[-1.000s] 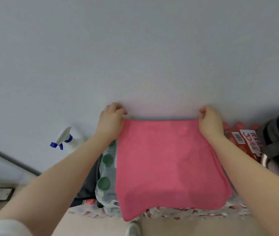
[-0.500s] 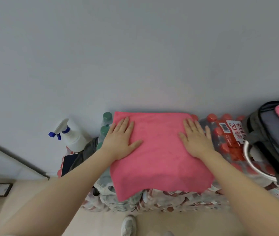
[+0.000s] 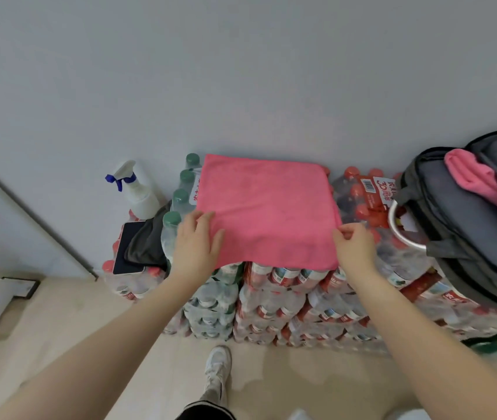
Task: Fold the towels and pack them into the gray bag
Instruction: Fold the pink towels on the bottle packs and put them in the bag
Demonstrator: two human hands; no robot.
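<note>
- Since half a second ago, both hands have slid from the middle of the flat pink microfibre towel back to its near corners, and the view has tipped down to show more of the floor
- That pink towel lies spread flat on top of stacked shrink-wrapped packs of bottled water, its near edge hanging just over the front of the stack
- On the towel's near left corner, the left hand lies with fingers spread and the thumb on the cloth; whether it grips the edge I cannot tell
- At the near right corner, the right hand pinches the towel's edge between thumb and fingertips
- To the right, a gray zippered backpack-style bag rests on the bottle packs, open at the top, with a second folded pink towel tucked into its opening
- Just left of the bag sits a round metal rim on the red-capped bottles
- Left of the towel stand green-capped bottles, then a white spray bottle with a blue trigger, a dark gray cloth and a dark-screened phone
- Below, a white sneaker stands on the beige floor
</note>
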